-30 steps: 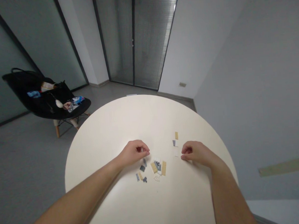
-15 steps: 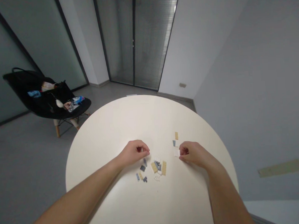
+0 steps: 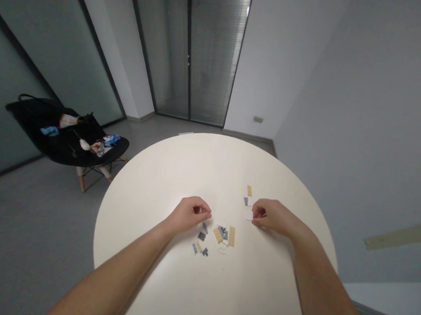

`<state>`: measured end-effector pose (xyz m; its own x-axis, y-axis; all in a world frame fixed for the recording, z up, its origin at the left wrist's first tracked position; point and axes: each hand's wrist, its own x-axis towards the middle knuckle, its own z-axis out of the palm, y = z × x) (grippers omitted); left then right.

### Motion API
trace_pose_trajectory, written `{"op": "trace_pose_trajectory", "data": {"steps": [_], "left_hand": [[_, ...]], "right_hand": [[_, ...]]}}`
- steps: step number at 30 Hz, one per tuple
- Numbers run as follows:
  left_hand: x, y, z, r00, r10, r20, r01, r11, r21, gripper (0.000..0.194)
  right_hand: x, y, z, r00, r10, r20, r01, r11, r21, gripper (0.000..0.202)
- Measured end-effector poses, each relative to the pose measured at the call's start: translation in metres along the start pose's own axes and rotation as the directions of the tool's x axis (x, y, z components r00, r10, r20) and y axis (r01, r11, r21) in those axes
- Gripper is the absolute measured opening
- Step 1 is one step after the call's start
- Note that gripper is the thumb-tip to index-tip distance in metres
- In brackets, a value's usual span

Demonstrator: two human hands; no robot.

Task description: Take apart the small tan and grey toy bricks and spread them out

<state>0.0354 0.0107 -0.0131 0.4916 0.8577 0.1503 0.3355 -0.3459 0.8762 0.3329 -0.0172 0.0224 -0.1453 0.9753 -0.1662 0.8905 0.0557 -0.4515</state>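
Small tan, grey and white plastic pieces lie on the round white table. My left hand is curled beside them, fingertips pinched together; anything between them is too small to make out. Just below it are a dark grey piece and a small tan piece. Right of these, a pile holds a long tan plate and a second tan plate. My right hand closes its fingertips at the edge of a flat white piece. Above that piece are a grey piece and a tan piece.
The white table has a curved far edge. Beyond its left side stands a black chair with a bag and packets on it. A wall rises on the right, and glass doors are behind.
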Motion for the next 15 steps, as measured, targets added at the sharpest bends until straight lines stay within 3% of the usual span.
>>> {"op": "trace_pose_trajectory", "data": {"steps": [15], "left_hand": [[0.0005, -0.0004, -0.0001, 1.0, -0.001, 0.017, 0.001, 1.0, 0.011, 0.013]], "right_hand": [[0.0015, 0.0008, 0.0061, 0.999, -0.034, -0.007, 0.034, 0.999, 0.017, 0.006]]}}
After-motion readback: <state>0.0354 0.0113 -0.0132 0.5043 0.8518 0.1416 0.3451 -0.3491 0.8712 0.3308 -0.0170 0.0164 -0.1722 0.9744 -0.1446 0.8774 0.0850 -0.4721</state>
